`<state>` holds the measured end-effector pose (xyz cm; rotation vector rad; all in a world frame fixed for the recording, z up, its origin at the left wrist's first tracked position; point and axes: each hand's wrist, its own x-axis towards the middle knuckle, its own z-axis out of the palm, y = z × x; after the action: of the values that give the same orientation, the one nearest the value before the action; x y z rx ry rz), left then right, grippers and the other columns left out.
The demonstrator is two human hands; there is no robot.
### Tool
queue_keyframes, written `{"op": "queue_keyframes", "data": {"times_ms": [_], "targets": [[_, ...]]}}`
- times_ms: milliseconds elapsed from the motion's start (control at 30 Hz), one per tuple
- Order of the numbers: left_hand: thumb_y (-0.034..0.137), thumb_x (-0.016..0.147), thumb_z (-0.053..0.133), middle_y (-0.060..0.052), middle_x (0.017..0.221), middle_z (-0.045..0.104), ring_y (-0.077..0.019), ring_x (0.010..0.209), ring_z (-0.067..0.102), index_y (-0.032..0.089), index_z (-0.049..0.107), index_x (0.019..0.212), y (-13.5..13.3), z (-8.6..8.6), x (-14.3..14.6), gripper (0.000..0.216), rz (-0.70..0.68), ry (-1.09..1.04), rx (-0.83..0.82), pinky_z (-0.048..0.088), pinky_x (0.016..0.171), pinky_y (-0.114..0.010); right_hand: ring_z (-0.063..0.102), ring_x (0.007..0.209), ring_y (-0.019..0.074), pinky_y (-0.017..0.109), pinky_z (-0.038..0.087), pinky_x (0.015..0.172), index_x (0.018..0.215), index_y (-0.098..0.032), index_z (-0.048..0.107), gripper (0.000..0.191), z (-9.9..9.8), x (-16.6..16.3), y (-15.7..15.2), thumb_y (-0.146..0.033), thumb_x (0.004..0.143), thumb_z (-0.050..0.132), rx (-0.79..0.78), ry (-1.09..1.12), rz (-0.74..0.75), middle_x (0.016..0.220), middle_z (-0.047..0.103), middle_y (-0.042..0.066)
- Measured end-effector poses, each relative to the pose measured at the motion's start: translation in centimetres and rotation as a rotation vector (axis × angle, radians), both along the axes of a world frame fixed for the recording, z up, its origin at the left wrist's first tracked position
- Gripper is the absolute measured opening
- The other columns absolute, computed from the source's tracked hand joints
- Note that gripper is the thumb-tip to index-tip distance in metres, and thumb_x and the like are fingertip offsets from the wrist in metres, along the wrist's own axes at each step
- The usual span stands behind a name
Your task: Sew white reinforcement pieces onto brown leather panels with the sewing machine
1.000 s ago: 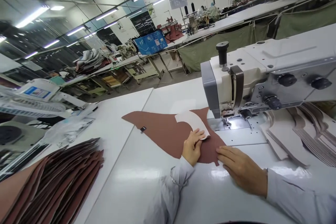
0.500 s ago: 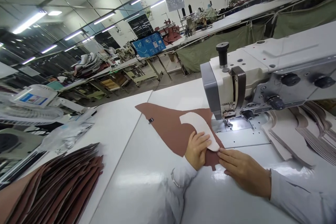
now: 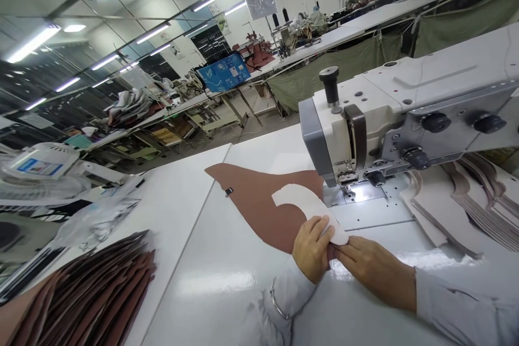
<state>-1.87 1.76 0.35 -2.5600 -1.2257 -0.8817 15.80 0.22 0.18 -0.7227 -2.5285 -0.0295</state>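
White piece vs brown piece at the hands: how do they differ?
- Size: the white piece is smaller; the brown piece is larger.
- Shape: the white piece is a curved band; the brown piece is broad, tapering at its far left end.
- Position: the white piece lies on top of the brown piece.

Shared: the left hand touches both.

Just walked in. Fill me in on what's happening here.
A person is handling a curved white piece on a brown panel beside a sewing machine. The left hand rests on the white piece; the right hand is at its near end. Stacked brown panels lie to the left, pale stacked pieces to the right.
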Motion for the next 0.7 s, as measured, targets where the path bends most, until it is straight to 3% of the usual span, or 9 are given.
{"op": "queue_keyframes", "data": {"times_ms": [167, 333, 700], "targets": [[0.013, 0.082, 0.043, -0.011, 0.107, 0.063, -0.0235, 0.098, 0.053, 0.016, 0.061, 0.096, 0.07, 0.32, 0.11, 0.023, -0.014, -0.028, 0.000, 0.049, 0.078, -0.042, 0.048, 0.067, 0.0163, 0.029, 0.039, 0.059, 0.081, -0.013, 0.053, 0.020, 0.01, -0.33, 0.01, 0.002, 0.079, 0.040, 0.011, -0.049, -0.021, 0.076, 0.054, 0.005], [0.011, 0.081, 0.040, -0.008, 0.106, 0.063, -0.0235, 0.095, 0.053, 0.018, 0.061, 0.091, -0.07, 0.81, 0.26, 0.024, 0.014, -0.074, -0.094, 0.036, 0.090, -0.057, 0.048, 0.072, 0.0186, 0.031, 0.040, 0.063, 0.081, -0.012, 0.054, 0.019, 0.23, -0.76, -0.39, 0.002, 0.077, 0.042, 0.048, -0.094, -0.042, 0.078, 0.053, 0.008], [0.010, 0.079, 0.040, -0.007, 0.109, 0.062, -0.0259, 0.100, 0.050, 0.020, 0.060, 0.091, -0.51, 0.57, 0.51, 0.026, 0.080, -0.080, -0.157, 0.029, 0.092, -0.064, 0.051, 0.073, 0.0169, 0.030, 0.043, 0.065, 0.081, -0.010, 0.058, 0.024, -0.14, -0.93, -0.16, 0.004, 0.080, 0.038, 0.075, 0.075, -0.027, 0.075, 0.054, 0.007]]}}
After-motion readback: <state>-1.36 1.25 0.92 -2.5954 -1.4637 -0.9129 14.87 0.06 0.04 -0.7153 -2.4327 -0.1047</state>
